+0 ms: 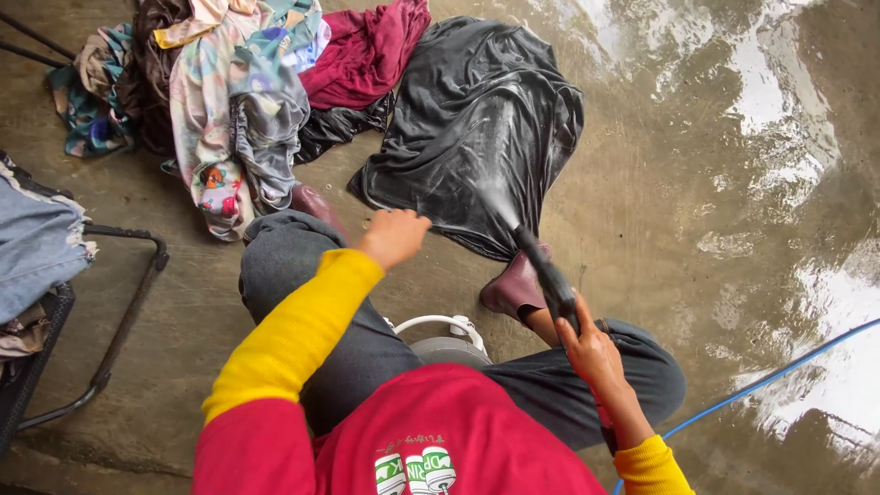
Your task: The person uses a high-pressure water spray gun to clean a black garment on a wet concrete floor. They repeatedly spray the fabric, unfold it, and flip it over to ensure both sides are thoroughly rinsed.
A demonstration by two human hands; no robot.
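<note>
My right hand [594, 350] grips a black spray nozzle [546, 272] that points away from me and throws a fan of water onto a dark grey garment [477, 119] spread flat on the wet concrete floor. My left hand [394, 236] reaches forward over my left knee with the fingers loosely curled; it hovers at the near edge of the dark garment, and I cannot tell if it touches the cloth. I am crouched, in dark trousers and maroon boots [515, 286].
A heap of coloured clothes [229, 92] with a maroon garment [367, 50] lies at the back left. A black metal-framed rack with denim [37, 238] stands at the left. A blue hose [770, 380] runs off to the right. A grey bucket with a white handle [446, 341] sits between my legs.
</note>
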